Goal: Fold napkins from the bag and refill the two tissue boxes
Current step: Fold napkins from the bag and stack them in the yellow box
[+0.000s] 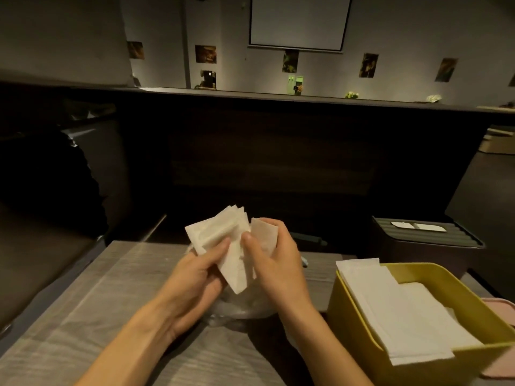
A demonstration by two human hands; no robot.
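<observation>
Above the grey wooden table [83, 316] my left hand [195, 277] grips a fanned stack of white napkins [220, 238], thumb on top. My right hand [276, 260] pinches one napkin [264, 232] at the stack's right side, fingers curled round it. Under my hands lies a clear plastic bag [245, 307], mostly hidden. At the right stands a yellow tissue box [359, 330], open on top, with folded white napkins [390, 310] lying inside and sticking out over its rim. A pink item [501, 363], perhaps the other box, shows only at the frame's right edge.
A dark bin with a ribbed lid [426, 235] stands beyond the table at the right. A dark bench back [278, 151] faces me across the table. A black bag or dark bulk [50, 174] sits at the left on the seat.
</observation>
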